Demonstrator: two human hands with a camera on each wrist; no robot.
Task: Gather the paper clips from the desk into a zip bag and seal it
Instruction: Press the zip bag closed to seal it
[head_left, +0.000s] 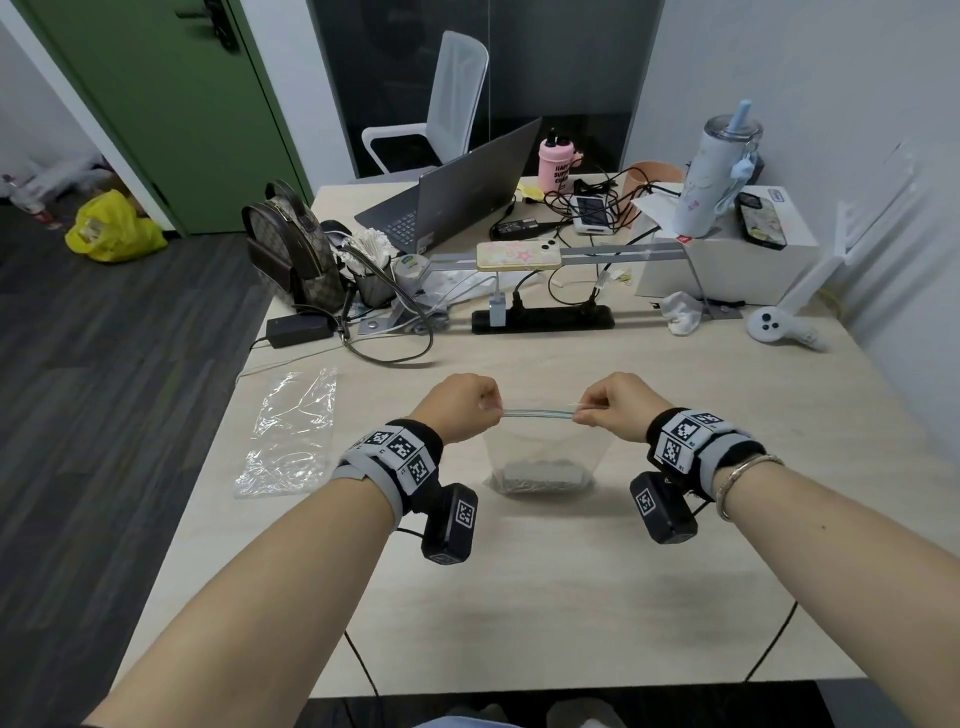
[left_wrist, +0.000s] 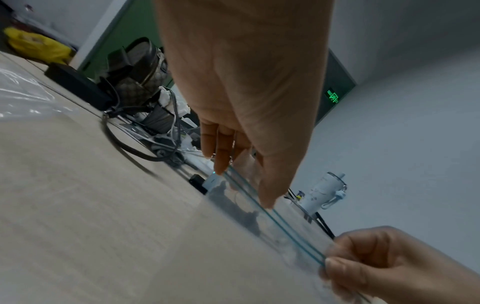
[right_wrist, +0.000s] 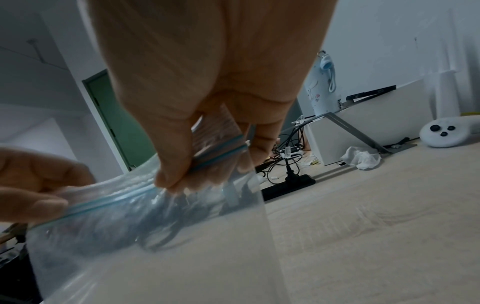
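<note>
A clear zip bag (head_left: 545, 452) hangs upright over the desk, its bottom resting on the wood. A grey heap of paper clips (head_left: 540, 478) lies in the bottom of it. My left hand (head_left: 491, 410) pinches the left end of the blue zip strip (head_left: 537, 414), and my right hand (head_left: 582, 413) pinches the right end, so the strip is stretched between them. In the left wrist view my left hand (left_wrist: 241, 176) grips the strip (left_wrist: 280, 224). In the right wrist view my right hand (right_wrist: 197, 170) pinches the strip (right_wrist: 221, 154) with the bag (right_wrist: 155, 257) hanging below.
A second clear plastic bag (head_left: 291, 436) lies flat on the desk (head_left: 675, 571) to the left. Behind the hands are a black power strip (head_left: 543, 318), cables, a phone on a stand (head_left: 519, 255), a laptop (head_left: 457, 197), a brown backpack (head_left: 291, 244) and a white controller (head_left: 779, 328).
</note>
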